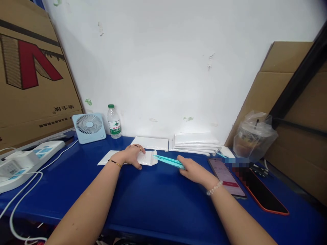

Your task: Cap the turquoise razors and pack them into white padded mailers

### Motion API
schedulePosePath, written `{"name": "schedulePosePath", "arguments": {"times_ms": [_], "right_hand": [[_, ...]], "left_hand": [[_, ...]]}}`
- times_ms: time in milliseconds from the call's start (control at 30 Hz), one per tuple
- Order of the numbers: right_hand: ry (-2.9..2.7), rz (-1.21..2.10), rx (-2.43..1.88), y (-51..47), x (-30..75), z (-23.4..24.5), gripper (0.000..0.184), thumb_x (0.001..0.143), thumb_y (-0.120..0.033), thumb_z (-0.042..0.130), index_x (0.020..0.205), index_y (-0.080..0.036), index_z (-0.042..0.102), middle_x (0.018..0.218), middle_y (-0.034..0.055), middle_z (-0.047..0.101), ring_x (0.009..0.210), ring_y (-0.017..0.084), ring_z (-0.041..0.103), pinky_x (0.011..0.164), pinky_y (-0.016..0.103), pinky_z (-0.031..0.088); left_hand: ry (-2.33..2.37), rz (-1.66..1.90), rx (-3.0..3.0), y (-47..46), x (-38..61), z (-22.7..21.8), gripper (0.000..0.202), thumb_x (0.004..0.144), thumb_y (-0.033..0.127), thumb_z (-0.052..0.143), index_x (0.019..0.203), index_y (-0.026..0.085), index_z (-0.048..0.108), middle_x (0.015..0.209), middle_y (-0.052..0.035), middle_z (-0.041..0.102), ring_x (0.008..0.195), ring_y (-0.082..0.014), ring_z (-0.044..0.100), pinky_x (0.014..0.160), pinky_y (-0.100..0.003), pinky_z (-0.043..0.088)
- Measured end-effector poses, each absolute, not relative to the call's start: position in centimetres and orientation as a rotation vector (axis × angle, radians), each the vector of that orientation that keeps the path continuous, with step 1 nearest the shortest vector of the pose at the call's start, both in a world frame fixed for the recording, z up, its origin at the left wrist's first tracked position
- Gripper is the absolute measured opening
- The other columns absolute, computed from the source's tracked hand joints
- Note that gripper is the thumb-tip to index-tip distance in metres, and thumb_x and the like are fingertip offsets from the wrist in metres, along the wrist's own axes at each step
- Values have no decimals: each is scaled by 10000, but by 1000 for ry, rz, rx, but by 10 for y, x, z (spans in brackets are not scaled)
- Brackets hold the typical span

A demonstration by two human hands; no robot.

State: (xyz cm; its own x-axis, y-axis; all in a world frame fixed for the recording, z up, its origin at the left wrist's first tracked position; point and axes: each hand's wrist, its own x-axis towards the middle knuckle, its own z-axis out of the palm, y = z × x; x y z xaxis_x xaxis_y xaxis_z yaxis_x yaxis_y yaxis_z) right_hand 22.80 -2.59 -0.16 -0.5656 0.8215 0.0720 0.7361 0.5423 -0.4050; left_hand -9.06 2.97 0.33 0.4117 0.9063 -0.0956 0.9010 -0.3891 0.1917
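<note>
A white padded envelope (146, 158) lies on the blue table with its narrow end toward the right. Over it, my left hand (131, 156) rests with thumb and fingers spread, touching its top. My right hand (190, 168) is closed around a bundle of thin turquoise strips (168, 161). Their pointed ends reach left, close to the envelope's right end; I cannot tell whether they touch it. The part inside my right fingers is hidden.
Stacked white envelopes (195, 140) and a flat white envelope (153, 143) lie along the wall. At left are a blue fan (89, 127), a water bottle (114, 122) and a power strip (43, 153). Two phones (227, 177) and a bagged drink cup (252, 136) occupy the right.
</note>
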Motion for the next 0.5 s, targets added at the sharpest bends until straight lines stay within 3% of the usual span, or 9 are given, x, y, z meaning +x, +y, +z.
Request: {"name": "schedulePosePath", "arguments": {"times_ms": [133,300,500], "right_hand": [[-2548,432,-1324,-25,225,-4,123,798,-150,435,832,-218,339,692,-21,478,583,120,422,519,226,233],[-2582,296,-1324,-20,229,-8,135,812,-147,434,927,-202,391,800,30,564,676,155,512,573,240,292],[-2646,28,-1412,-17,233,-8,288,809,-126,451,1091,-175,426,987,102,595,834,207,561,654,271,351]], "left_hand": [[1588,4,2309,30,-91,3,1016,403,536,751,1307,225,405,1202,-98,507,1100,-299,500,873,-353,437],[1461,169,2279,18,-83,11,692,429,408,744,1075,222,578,1025,-55,589,935,-274,568,750,-308,457],[1159,412,2191,-1,-61,26,579,518,261,676,1084,244,553,886,3,626,747,-207,590,619,-255,437]]}}
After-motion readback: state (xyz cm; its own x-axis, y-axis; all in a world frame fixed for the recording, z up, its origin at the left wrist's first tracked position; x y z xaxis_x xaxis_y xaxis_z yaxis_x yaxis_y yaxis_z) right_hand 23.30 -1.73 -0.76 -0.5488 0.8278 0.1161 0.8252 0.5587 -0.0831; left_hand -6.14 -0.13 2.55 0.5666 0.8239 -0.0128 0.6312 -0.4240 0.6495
